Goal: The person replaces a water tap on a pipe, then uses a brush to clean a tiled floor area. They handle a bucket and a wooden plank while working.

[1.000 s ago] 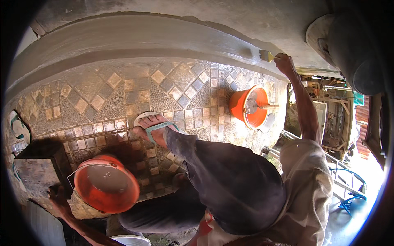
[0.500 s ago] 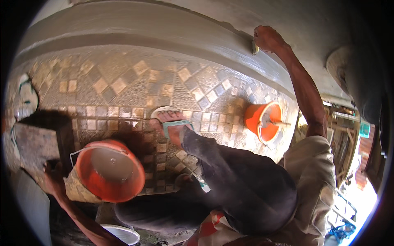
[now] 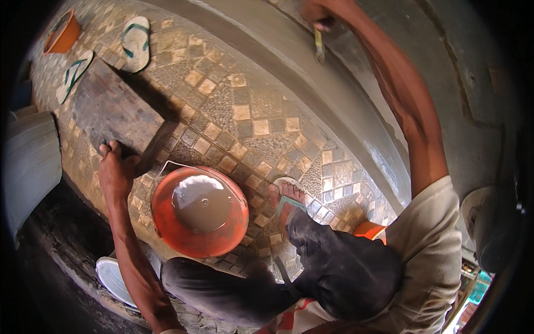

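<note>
My right hand (image 3: 322,14) is closed around a narrow tool with a yellowish edge (image 3: 319,44), its tip near the smooth grey cement ledge (image 3: 267,53); its exact kind I cannot make out. On the near edge of a dark, worn wooden block (image 3: 117,106) rests my left hand (image 3: 118,167), fingers apart and holding nothing. Between that hand and my legs stands an orange bucket (image 3: 161,214), partly filled with murky grey-brown water, its wire handle tipped to the far side.
Patterned tiles (image 3: 261,128) cover the floor under my sandalled foot (image 3: 289,200). Loose flip-flops (image 3: 136,44) lie beyond the block. One orange bucket (image 3: 65,33) is at the far left; another (image 3: 367,229) is half hidden behind my knee. A pale container (image 3: 114,281) sits beside my left forearm.
My view has swung left, bringing more of the block and the flip-flops into sight. My right hand still grips the tool near the ledge; my left stays at the block.
</note>
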`<state>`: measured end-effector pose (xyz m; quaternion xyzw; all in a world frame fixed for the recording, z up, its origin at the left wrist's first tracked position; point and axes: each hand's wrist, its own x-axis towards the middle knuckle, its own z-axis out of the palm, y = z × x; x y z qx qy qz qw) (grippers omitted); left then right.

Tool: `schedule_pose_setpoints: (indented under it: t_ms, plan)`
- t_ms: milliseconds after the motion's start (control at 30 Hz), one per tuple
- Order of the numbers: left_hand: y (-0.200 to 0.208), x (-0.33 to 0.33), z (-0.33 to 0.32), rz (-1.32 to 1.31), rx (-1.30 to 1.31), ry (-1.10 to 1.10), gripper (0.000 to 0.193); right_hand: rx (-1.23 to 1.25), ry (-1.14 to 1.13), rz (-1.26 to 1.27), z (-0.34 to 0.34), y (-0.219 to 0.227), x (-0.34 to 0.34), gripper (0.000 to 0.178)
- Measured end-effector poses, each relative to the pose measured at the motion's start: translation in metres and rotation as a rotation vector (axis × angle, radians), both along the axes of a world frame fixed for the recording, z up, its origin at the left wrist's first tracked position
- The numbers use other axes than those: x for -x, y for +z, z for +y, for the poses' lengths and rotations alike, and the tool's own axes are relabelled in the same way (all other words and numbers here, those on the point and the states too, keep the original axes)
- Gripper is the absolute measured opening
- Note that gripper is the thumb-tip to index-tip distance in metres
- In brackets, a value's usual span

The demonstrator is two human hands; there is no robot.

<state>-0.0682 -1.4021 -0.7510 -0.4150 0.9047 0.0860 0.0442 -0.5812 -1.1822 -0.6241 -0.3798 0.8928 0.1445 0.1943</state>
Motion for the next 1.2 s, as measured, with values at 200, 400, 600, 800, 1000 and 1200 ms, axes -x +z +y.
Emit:
schedule_pose_setpoints:
  t_ms: [200,400,600,800,1000,1200]
  plan:
    - [0.016,0.001,0.006,-0.079,-0.046,0.078,0.075,0.179,0.085,0.006,-0.115,-0.018,0.002,0.017]
    - [0.019,0.012,0.01,-0.04,-0.047,0.083,0.074,0.393,0.004,0.04,-0.146,-0.023,0.021,0.03]
    - [0.021,0.014,0.012,-0.028,-0.034,0.078,0.072,0.968,-0.193,-0.12,-0.097,-0.033,-0.004,0.046]
    - [0.018,0.01,0.012,-0.026,-0.079,0.106,0.073,1.001,-0.652,-0.348,0.118,-0.035,-0.078,0.03]
    - [0.007,0.007,0.007,0.03,-0.072,0.13,0.075,0.943,-0.949,-0.106,0.32,0.006,-0.179,0.026]
    - [0.007,0.015,0.011,0.031,-0.095,0.188,0.071,1.09,-0.841,-0.479,0.256,0.043,-0.282,0.018]
